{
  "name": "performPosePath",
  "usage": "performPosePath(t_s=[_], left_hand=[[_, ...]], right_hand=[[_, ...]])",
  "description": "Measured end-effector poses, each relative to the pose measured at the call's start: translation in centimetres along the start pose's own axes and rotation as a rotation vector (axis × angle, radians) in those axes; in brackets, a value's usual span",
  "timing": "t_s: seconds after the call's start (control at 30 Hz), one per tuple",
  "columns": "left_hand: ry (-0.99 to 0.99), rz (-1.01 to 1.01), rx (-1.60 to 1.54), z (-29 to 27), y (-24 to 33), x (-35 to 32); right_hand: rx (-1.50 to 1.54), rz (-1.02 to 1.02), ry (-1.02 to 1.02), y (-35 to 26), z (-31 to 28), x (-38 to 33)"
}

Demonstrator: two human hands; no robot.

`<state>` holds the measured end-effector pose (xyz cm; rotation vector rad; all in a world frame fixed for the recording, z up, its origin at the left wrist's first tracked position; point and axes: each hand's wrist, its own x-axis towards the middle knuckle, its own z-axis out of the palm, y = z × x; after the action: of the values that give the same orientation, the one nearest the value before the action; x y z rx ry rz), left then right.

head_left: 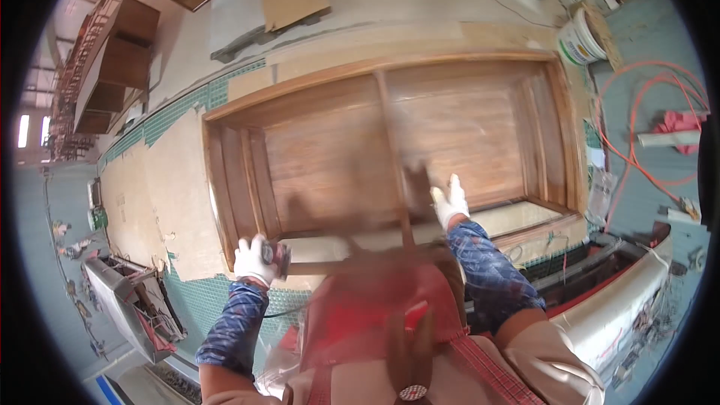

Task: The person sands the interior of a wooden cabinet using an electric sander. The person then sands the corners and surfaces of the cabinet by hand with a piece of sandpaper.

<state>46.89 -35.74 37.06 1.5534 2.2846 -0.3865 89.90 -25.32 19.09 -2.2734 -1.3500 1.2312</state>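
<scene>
A large brown wooden cabinet frame [383, 135] lies before me, split by a middle divider. My left hand [255, 259], in a white glove, is closed round a small dark sander [279, 259] at the frame's near left corner. A dark hose runs back from near it toward my body. My right hand [451, 201], also white-gloved, hangs over the right compartment near its front opening. Its fingers are stretched out and hold nothing; whether they touch the wood I cannot tell. Patterned blue sleeves cover both forearms.
Cardboard [176, 195] and green mesh lie under the frame. A white bucket [580, 40] stands beyond its far right corner, with an orange hose [630, 142] coiled on the floor nearby. Metal machine parts [615, 292] flank my right side. More brown cabinets [116, 64] stand far left.
</scene>
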Motion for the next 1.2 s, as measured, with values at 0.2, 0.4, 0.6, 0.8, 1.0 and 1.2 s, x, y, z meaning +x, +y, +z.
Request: performPosePath(t_s=[0.2,0.4,0.6,0.8,1.0,1.2], left_hand=[[0.41,0.281,-0.286,-5.2,6.2,8.8],[0.373,0.501,-0.369,-7.4,20.0,20.8],[0.268,0.595,-0.375,-9.1,29.8,28.2],[0.184,0.494,-0.256,-9.6,26.6,32.1],[0.294,0.329,-0.333,-8.9,13.7,34.5],[0.326,0.032,-0.319,-8.2,0.6,35.5]], right_hand=[[-0.013,-0.109,0.056,-8.1,11.5,11.7],[-0.264,-0.107,0.212,-10.3,10.0,13.4],[-0.336,-0.185,0.259,-9.6,11.9,12.5],[-0.342,-0.04,0.181,-10.9,9.4,12.1],[-0.438,-0.033,0.304,-8.1,8.3,12.4],[-0.493,0.006,0.329,-9.5,9.0,11.6]])
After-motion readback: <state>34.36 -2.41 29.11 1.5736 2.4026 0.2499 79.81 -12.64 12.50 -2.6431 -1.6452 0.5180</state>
